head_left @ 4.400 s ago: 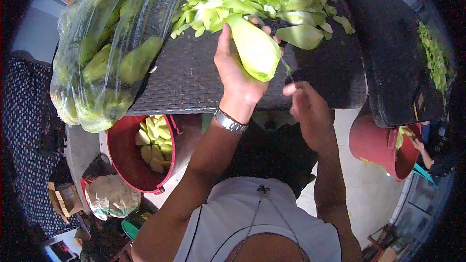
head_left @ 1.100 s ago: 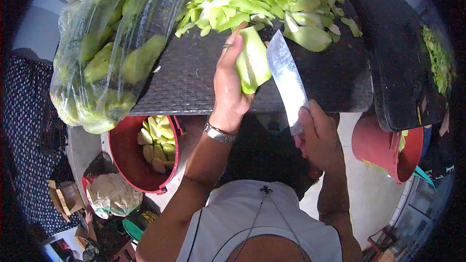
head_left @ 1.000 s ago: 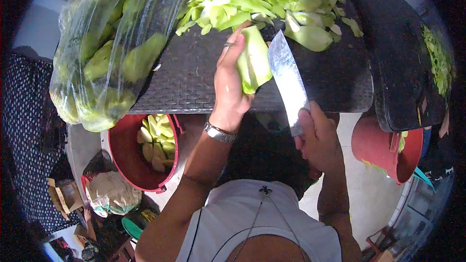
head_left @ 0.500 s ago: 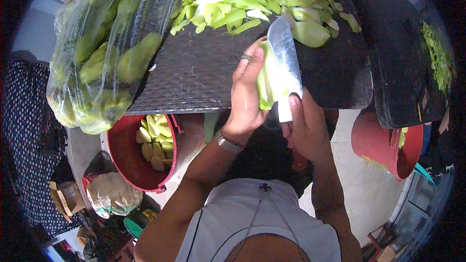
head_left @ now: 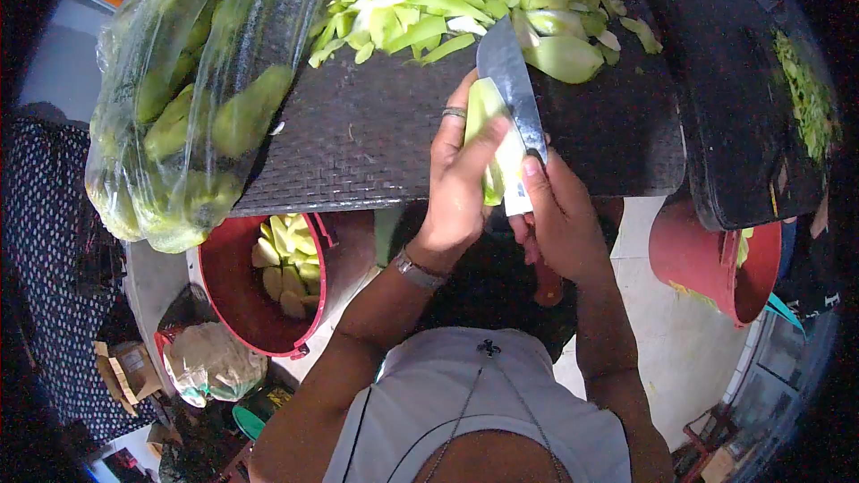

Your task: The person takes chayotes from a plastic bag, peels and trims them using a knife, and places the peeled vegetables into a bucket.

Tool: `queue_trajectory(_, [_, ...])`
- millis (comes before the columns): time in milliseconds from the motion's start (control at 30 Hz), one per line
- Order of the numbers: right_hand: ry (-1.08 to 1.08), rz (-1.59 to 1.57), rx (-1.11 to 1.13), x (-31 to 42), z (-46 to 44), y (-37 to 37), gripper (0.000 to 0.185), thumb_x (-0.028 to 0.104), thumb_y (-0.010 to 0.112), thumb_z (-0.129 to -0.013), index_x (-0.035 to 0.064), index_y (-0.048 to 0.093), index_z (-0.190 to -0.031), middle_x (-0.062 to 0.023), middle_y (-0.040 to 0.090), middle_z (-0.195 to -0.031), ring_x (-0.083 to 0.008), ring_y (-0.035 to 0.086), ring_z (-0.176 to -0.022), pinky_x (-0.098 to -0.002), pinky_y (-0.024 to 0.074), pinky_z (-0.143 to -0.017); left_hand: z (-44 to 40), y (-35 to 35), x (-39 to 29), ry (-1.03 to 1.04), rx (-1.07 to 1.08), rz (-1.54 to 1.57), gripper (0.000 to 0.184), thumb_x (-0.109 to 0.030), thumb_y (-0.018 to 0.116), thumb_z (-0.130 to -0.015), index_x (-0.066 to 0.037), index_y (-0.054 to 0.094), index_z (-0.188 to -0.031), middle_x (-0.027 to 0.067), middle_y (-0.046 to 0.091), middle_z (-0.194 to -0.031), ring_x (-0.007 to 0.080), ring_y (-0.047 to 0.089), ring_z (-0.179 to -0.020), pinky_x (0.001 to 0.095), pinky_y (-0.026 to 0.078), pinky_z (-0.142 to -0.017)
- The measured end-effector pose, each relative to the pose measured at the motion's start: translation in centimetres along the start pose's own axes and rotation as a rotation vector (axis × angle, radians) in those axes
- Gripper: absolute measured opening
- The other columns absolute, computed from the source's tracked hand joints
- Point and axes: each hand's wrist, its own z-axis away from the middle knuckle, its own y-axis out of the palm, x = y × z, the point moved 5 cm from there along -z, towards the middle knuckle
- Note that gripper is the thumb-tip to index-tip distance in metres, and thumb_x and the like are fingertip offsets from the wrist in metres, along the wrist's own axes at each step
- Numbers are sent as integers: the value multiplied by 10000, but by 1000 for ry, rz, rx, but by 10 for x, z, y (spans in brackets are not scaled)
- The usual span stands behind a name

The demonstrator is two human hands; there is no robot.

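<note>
My left hand (head_left: 461, 174) is wrapped round a pale green, partly peeled fruit (head_left: 484, 116) whose exact kind I cannot tell. My right hand (head_left: 559, 215) grips a wide-bladed knife (head_left: 512, 72), its thumb at the base of the blade. The blade points away from me and lies along the right side of the fruit. A brown wooden end (head_left: 548, 284), apparently the knife's handle, shows below my right fingers. Both hands are at the near edge of a dark woven-top table (head_left: 358, 139). Beyond them lies a heap of green peelings (head_left: 429, 4) with a larger green fruit (head_left: 565, 58) at its edge.
A clear plastic bag (head_left: 192, 143) full of green fruits hangs over the table's left edge. Below it, a red bucket (head_left: 219, 291) holds peeled pieces. Another red bucket (head_left: 684, 255) stands at the right, beside a black surface (head_left: 725, 125) with green scraps.
The knife and fruit have shifted slightly left and the blade has turned more edge-on. My left thumb now lies across the front of the fruit.
</note>
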Motion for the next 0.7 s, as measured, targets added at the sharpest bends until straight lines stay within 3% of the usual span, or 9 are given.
queue_trajectory(33, [-86, 0, -21, -7, -4, 2, 314, 318, 394, -1105, 36, 533, -1114, -58, 544, -665, -130, 529, -494, -301, 426, -441, 0, -1, 0, 31, -16, -62, 580, -60, 540, -1015, -39, 326, -1554, 97, 579, -1316, 152, 585, -1134, 308, 505, -954])
queue_trajectory(100, [-161, 25, -26, -10, -6, 1, 322, 336, 405, -1103, 42, 535, -1125, -67, 539, -735, -129, 533, -580, -285, 436, -456, -1, -1, -4, 32, -11, -87, 635, -4, 566, -979, -46, 321, -1562, 85, 568, -1332, 142, 573, -1132, 297, 500, -948])
queue_trajectory(133, [-150, 48, -12, -10, -8, -1, 340, 340, 427, -1093, 28, 542, -1164, -123, 582, -841, -181, 596, -709, -320, 479, -516, -2, -1, -7, 30, -8, -100, 664, 24, 579, -960, -50, 318, -1566, 80, 562, -1340, 136, 567, -1130, 292, 497, -945])
queue_trajectory(200, [-92, 11, 24, -7, -13, -2, 366, 360, 453, -1082, 20, 550, -1179, -158, 609, -887, -221, 642, -771, -344, 510, -549, -7, -1, -7, 5, 1, -73, 676, 33, 581, -953, -55, 318, -1569, 80, 561, -1348, 144, 572, -1132, 295, 499, -950])
queue_trajectory(367, [102, -221, 143, 7, -18, 0, 399, 442, 468, -1074, 53, 537, -1017, -36, 488, -616, -147, 488, -445, -312, 420, -407, -19, -1, -9, -33, -29, 46, 662, 64, 573, -935, -60, 356, -1548, 87, 567, -1346, 165, 593, -1132, 308, 515, -953])
queue_trajectory(500, [161, -509, 258, 9, -29, 0, 433, 509, 487, -1054, 93, 507, -938, 25, 417, -531, -87, 361, -340, -279, 337, -330, -32, -9, -17, -76, -91, 32, 548, -116, 604, -1014, -60, 390, -1515, 80, 606, -1267, 174, 625, -1083, 312, 537, -907])
queue_trajectory(533, [193, -583, 295, 12, -32, -2, 431, 519, 490, -1050, 104, 498, -935, 27, 404, -525, -71, 344, -336, -262, 322, -319, -41, -13, -17, -26, -56, 122, 511, -235, 572, -1050, -70, 399, -1501, 92, 632, -1200, 201, 665, -1006, 344, 571, -845])
queue_trajectory(600, [202, -735, 332, 15, -35, -3, 428, 537, 509, -1037, 130, 489, -907, 21, 408, -519, -41, 305, -322, -232, 298, -297, -41, -13, -24, -34, -24, 130, 490, -254, 552, -1057, -77, 406, -1491, 115, 644, -1179, 223, 683, -945, 381, 588, -803])
queue_trajectory(700, [83, -592, 195, 31, -42, -10, 422, 529, 519, -1034, 113, 545, -974, 19, 436, -535, -37, 326, -312, -224, 293, -288, -39, -19, -24, -91, -45, 183, 465, -387, 446, -1076, -94, 448, -1438, 161, 661, -1148, 297, 701, -896, 459, 597, -749])
